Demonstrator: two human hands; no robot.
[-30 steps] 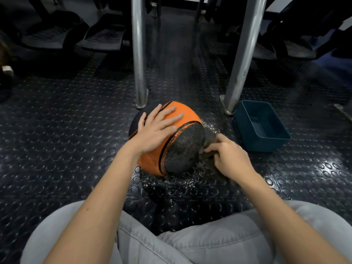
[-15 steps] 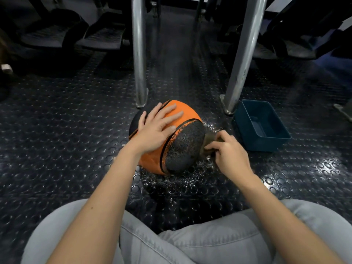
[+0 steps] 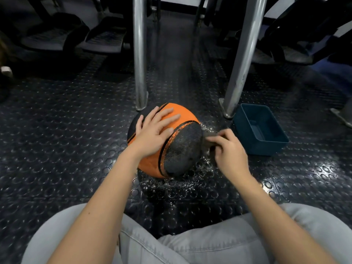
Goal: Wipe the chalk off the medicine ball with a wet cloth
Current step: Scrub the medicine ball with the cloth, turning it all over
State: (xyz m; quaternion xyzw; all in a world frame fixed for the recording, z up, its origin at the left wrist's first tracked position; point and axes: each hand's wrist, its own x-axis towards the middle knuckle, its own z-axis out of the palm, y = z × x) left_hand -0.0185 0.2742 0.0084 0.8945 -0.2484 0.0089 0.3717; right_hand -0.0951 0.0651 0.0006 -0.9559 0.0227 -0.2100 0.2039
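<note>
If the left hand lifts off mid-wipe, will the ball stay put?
Probably not: the medicine ball is round, and only the left hand, flat on top, steadies it. The puddle on the studded floor beneath may let it slide. Its black panel looks rough, so the cloth pinched by the right hand will likely drag.

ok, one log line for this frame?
phase: wiping | left hand: flat on medicine ball, steadying | right hand: pinches cloth against ball's right side | floor: wet around ball | blue bin: right of ball
</note>
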